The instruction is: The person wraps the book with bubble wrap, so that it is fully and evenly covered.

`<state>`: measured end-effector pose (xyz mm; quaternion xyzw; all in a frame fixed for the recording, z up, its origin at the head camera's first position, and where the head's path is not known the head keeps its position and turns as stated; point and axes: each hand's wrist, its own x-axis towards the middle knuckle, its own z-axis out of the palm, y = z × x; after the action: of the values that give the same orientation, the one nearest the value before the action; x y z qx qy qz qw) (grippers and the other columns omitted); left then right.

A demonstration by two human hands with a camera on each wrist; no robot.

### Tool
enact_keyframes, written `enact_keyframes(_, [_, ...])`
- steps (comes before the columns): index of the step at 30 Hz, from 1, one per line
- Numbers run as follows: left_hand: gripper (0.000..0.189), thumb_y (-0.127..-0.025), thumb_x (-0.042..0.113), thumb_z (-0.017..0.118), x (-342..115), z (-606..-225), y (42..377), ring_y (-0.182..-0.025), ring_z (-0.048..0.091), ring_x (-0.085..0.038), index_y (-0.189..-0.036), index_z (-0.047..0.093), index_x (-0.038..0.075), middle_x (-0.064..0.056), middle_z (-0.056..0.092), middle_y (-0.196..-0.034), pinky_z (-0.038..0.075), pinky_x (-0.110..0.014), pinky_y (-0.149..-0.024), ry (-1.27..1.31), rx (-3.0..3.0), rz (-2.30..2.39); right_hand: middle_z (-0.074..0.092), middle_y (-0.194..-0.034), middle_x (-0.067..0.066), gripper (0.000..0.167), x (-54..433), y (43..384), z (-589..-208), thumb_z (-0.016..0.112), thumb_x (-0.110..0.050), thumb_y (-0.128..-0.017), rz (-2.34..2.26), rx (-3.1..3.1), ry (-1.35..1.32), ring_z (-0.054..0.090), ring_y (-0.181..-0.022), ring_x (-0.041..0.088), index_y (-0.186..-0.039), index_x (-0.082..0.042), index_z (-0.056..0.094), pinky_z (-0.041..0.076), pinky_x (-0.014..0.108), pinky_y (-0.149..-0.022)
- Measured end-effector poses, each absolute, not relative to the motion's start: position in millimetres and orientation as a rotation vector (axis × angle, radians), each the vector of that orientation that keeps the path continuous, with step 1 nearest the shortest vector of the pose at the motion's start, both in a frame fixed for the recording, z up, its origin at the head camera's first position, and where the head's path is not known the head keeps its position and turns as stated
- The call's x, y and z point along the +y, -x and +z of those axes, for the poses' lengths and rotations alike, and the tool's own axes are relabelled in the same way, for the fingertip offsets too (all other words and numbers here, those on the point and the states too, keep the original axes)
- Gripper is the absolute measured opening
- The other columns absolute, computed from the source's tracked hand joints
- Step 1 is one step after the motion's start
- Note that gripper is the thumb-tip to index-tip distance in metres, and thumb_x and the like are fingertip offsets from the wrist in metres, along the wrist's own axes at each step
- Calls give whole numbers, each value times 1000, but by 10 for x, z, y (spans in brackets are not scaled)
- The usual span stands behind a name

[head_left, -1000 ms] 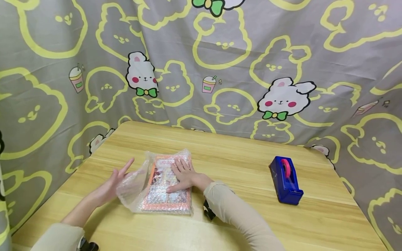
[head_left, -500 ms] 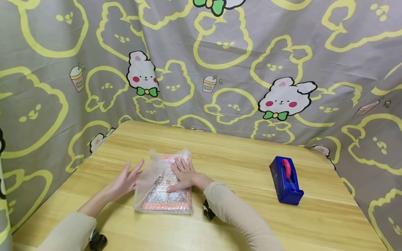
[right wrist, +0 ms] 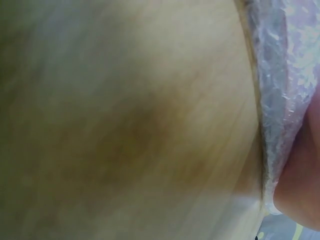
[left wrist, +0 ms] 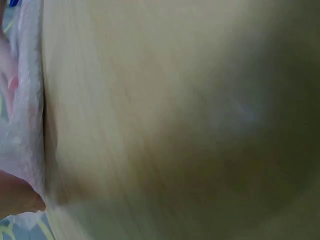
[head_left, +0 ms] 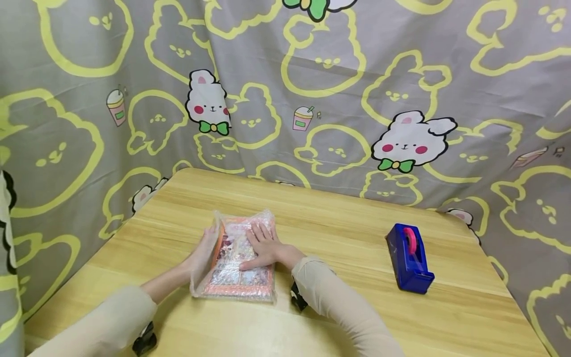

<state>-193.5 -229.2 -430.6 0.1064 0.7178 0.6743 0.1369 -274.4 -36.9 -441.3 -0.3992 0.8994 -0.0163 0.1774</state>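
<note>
Right hand [head_left: 263,249], flat and spread, presses wrap [head_left: 238,291] beneath it; left hand [head_left: 203,252], fingers looking straight, backs raised flap [head_left: 199,283]. Best: press steadily, lay flap snug in 1 pass.

A flat, rectangular item [head_left: 229,270] is showing an orange border and multicoloured panels through clear, shiny bubble wrap [head_left: 201,283]. The wooden surface [head_left: 330,218] is displaying pale yellow grain. A plastic tape dispenser [head_left: 414,281] is showing deep blue around a pink ring [head_left: 410,241]. Grey curtain fabric [head_left: 258,54] is carrying yellow outlines and green-bowed white rabbits.
</note>
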Motion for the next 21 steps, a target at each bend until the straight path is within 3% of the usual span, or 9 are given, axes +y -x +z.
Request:
enact_keyframes(1, [68,-91,58,-3,-2265,-4306,1933,-136,1,-41,-146,-13,19,-18,-7,-151,6,-60,-106,-234,2009,2006,-18,-150,11,103,-367,2748,-4414,44,-71,-79,-42,2543,1130,-19,-136,27,-147,-10,-4,-14,52,-106])
enact_keyframes(4, [66,-90,54,-11,-2220,-4324,1909,-132,-26,-35,-140,-27,13,-13,-29,-146,-17,-59,-101,-200,2243,1880,-19,-150,10,99,-365,2764,-4417,41,-69,-81,-76,2524,1119,-21,-136,26,-147,-11,-5,-17,52,-105])
enact_keyframes(10, [68,-88,53,-15,-2184,-4372,1919,-132,-25,-36,-140,-24,9,-14,-27,-146,-16,-55,-104,-164,2269,1861,-16,-151,5,68,-380,2827,-4418,16,-53,-95,-366,2450,1018,-20,-136,21,-147,-13,0,-21,47,-105])
enact_keyframes(13, [64,-92,47,-12,-2166,-4409,1951,-134,-21,-33,-142,-18,6,-13,-24,-147,-14,-50,-107,-135,2329,1829,-13,-152,3,62,-369,2856,-4412,5,-48,-96,-565,2388,930,-18,-137,18,-147,-12,1,-20,43,-106])
enact_keyframes(21, [53,-98,26,3,-2060,-4459,2017,-134,-21,-33,-141,-14,-1,-17,-24,-146,-18,-51,-105,-93,2498,1610,-11,-152,2,61,-322,2883,-4370,4,-46,-97,-844,2269,758,-16,-137,17,-146,-13,-5,-18,41,-107])
